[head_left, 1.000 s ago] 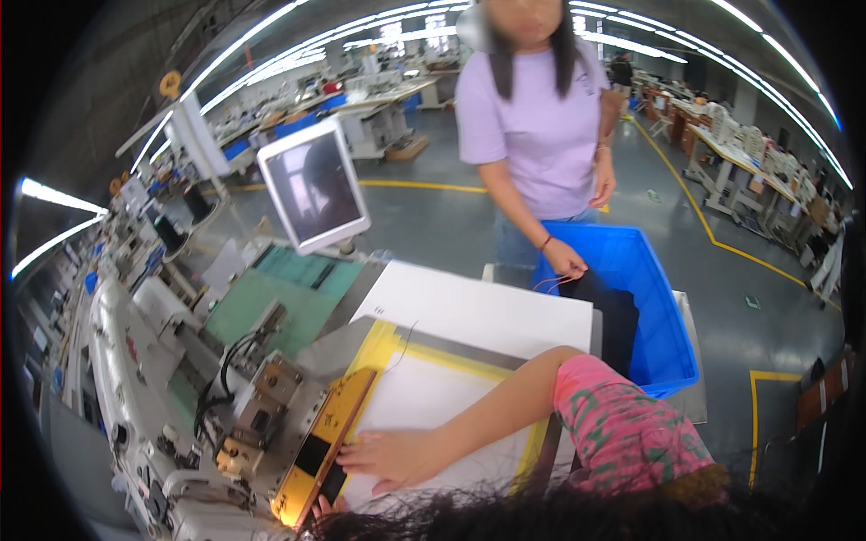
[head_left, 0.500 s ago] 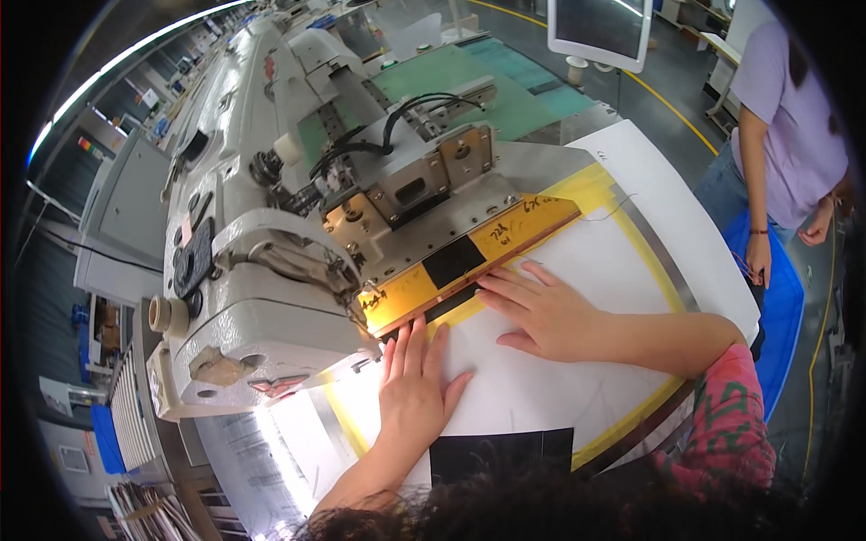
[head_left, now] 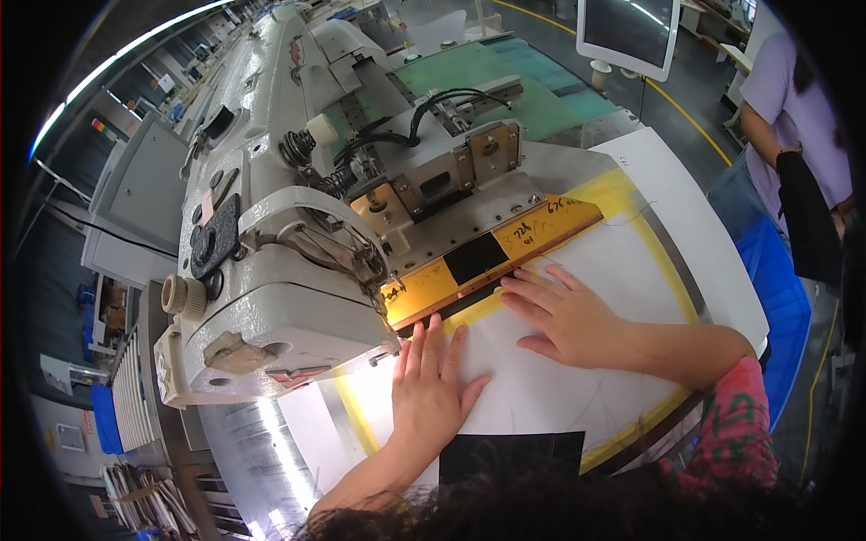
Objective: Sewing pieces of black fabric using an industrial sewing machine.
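Note:
My left hand point(head_left: 428, 388) lies flat, fingers stretched out, with its fingertips at the near edge of a yellow clamp plate point(head_left: 568, 216) on a large sewing machine point(head_left: 271, 307). Farther right, my right hand point(head_left: 568, 316) rests flat too, fingertips against the same edge. Along that edge between the hands shows a strip of black fabric point(head_left: 481, 294), mostly hidden under the plate. Both palms are on a white sheet point(head_left: 613, 270) bordered with yellow tape point(head_left: 663, 261). A black rectangle point(head_left: 514, 451) lies on the sheet close to me.
Beyond the clamp is a green work surface point(head_left: 487, 68). A screen point(head_left: 628, 34) stands at the far right. There, a person in a light purple shirt point(head_left: 780, 90) holds something black point(head_left: 806, 216) beside a blue bin point(head_left: 776, 307). Papers are stacked point(head_left: 149, 500) at lower left.
The whole view has shifted, so the machine and hands sit slightly farther right. Both hands keep their places at the clamp edge. The person at right now has a black piece raised.

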A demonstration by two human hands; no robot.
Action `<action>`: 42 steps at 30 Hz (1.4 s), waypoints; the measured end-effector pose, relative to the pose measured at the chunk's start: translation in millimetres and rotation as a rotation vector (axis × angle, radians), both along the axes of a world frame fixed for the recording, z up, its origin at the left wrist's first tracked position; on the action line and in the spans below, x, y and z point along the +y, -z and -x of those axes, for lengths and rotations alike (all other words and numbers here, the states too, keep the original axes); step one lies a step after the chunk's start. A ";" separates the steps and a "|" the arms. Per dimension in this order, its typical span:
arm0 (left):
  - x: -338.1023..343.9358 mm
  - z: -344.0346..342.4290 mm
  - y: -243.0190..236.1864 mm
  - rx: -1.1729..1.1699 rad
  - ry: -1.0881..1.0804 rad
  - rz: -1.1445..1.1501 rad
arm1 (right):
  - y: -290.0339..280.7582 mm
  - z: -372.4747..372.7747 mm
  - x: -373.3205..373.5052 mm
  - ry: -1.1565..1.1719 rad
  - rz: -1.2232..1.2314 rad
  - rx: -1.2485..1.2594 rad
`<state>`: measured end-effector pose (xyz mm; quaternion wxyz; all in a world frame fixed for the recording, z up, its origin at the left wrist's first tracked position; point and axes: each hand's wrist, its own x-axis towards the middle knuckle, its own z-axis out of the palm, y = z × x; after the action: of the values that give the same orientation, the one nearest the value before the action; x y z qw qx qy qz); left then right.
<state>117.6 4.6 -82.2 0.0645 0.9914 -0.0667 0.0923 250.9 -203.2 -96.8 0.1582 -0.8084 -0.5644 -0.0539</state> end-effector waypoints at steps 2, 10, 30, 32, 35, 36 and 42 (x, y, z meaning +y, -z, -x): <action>-1.0 1.0 2.8 0.008 -0.028 0.006 | -0.2 -1.3 1.2 0.032 0.045 0.043; -1.1 2.7 8.8 0.011 -0.054 0.045 | -5.1 -0.9 4.0 0.052 0.040 0.015; -5.5 1.7 4.9 -0.038 -0.105 -0.154 | 7.8 5.9 2.7 0.068 -0.015 -0.081; -5.0 2.5 4.8 -0.024 -0.100 -0.149 | 8.5 6.8 3.1 0.069 0.018 -0.027; -4.8 3.2 4.7 -0.011 -0.101 -0.151 | 9.3 8.5 3.8 0.078 0.003 -0.020; -4.9 3.4 4.7 -0.025 -0.106 -0.154 | 9.5 9.0 3.8 0.078 -0.046 -0.046; -6.3 4.3 5.6 -0.029 -0.111 -0.130 | 11.7 8.9 3.9 0.060 -0.095 -0.039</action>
<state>113.3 -1.6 -87.8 -0.0062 0.9942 -0.0186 0.1054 242.0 -199.4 -108.5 0.1834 -0.8154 -0.5397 -0.1011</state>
